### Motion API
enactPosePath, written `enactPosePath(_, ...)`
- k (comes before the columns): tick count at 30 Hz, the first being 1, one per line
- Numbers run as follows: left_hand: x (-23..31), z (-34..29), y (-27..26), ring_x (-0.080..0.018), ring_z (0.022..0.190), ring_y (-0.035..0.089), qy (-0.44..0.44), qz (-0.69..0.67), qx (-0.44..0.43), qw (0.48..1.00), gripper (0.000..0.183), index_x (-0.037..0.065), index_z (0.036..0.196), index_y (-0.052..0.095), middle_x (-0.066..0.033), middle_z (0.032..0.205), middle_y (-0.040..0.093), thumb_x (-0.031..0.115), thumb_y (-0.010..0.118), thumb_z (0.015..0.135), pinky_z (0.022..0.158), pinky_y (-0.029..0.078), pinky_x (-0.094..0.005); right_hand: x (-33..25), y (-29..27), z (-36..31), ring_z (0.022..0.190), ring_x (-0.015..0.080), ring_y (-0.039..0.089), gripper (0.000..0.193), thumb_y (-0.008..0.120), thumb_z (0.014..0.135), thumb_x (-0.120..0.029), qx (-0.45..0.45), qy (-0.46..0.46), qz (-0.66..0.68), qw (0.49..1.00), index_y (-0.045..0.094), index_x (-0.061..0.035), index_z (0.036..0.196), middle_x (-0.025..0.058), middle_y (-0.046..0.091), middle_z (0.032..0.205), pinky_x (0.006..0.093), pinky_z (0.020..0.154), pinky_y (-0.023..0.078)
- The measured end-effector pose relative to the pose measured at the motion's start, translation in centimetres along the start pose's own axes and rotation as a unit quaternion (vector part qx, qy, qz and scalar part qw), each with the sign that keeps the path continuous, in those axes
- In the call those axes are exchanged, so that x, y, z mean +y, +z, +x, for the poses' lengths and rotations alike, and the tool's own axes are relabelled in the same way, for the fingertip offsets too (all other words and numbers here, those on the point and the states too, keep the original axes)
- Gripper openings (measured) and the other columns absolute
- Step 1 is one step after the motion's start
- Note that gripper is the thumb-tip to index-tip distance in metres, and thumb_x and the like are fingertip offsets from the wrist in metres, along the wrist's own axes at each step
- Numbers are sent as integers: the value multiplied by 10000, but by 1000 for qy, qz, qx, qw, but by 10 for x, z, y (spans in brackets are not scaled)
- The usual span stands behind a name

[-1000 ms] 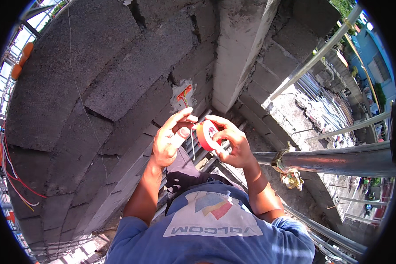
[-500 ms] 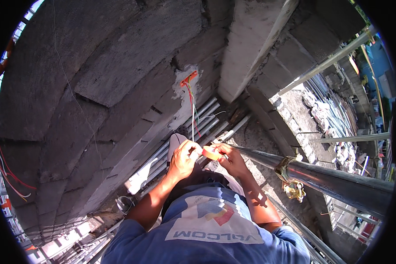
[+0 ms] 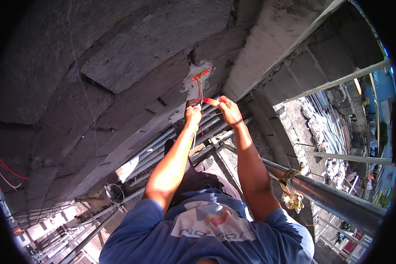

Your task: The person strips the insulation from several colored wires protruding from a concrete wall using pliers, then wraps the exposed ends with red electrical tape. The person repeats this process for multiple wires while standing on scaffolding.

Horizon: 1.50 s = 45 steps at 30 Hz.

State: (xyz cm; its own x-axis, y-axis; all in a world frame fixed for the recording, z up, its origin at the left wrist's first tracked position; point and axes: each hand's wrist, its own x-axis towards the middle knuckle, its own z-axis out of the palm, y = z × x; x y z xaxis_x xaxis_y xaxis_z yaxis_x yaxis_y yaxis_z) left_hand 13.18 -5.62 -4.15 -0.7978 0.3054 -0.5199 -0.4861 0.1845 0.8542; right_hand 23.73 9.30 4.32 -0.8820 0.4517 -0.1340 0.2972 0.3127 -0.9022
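Both my arms reach forward to the block wall. My left hand (image 3: 192, 116) is closed in a pinch on the bundle of coloured wires (image 3: 200, 90), which hangs out of an orange electrical box (image 3: 200, 74) set in the wall. Just right of it, my right hand (image 3: 230, 111) grips a roll of orange-red tape (image 3: 211, 102), whose near edge is close to the wires. Loose wire ends dangle below my left hand. Whether tape sticks to the wires is too small to tell.
A thick metal scaffold pipe (image 3: 334, 193) with a brass-coloured clamp (image 3: 291, 187) crosses at the right. Several thinner pipes (image 3: 152, 154) lie along the wall's foot. A bucket (image 3: 114, 193) stands at lower left. Red and white wires (image 3: 6, 167) stick out at far left.
Both hands have moved forward and up from near my body to the wires below the box. The left hand has taken hold of the wires; the tape roll has come along in my right hand.
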Motion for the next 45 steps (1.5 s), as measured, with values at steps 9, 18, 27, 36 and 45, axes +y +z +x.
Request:
enactPosePath(9, 4, -19, 3, -303, 893, 701, 151, 206, 83, 963, 237, 70, 1138, 676, -151, 921, 724, 186, 582, 955, 790, 531, -418, 25, 8, 31, 785, 124, 511, 303, 523, 969, -296, -96, 11, 7, 995, 600, -10, 1033, 15, 589, 856, 297, 728, 439)
enactPosePath(18, 15, -16, 3, -185, 802, 697, 145, 96, 67, 982, 187, 42, 1030, 726, -104, 901, 760, 190, 675, 928, 757, 523, -335, 92, 29, 46, 1022, 162, 622, 327, 506, 959, -229, -127, 137, 130, 974, 648, -58, 1199, 52, 686, 1118, 322, 908, 481)
enactPosePath(27, 2, -19, 7, -277, 838, 695, 291, 175, 151, 928, 150, 35, 1011, 693, -156, 941, 717, 40, 641, 871, 755, 532, -384, -66, 58, 91, 979, 335, 722, 334, 609, 857, -240, -131, -81, -315, 936, 682, -133, 1165, 150, 747, 1039, 441, 854, 571)
enactPosePath(36, -16, -36, 30, -171, 934, 634, 174, -233, 70, 954, 287, -14, 1229, 533, -94, 1075, 648, 27, 615, 958, 838, 514, -310, -78, 141, 130, 1125, 212, 699, 282, 682, 901, -225, -333, -42, -684, 648, 768, -171, 1164, 37, 741, 1192, 381, 853, 573)
enactPosePath(45, -27, -8, 3, -150, 761, 623, 212, -59, 107, 970, 133, 38, 1066, 603, -73, 906, 693, 41, 637, 938, 692, 497, -290, -96, 102, 133, 1012, 322, 720, 310, 756, 754, -220, -244, -90, -528, 808, 735, -72, 1025, 128, 753, 1021, 435, 844, 583)
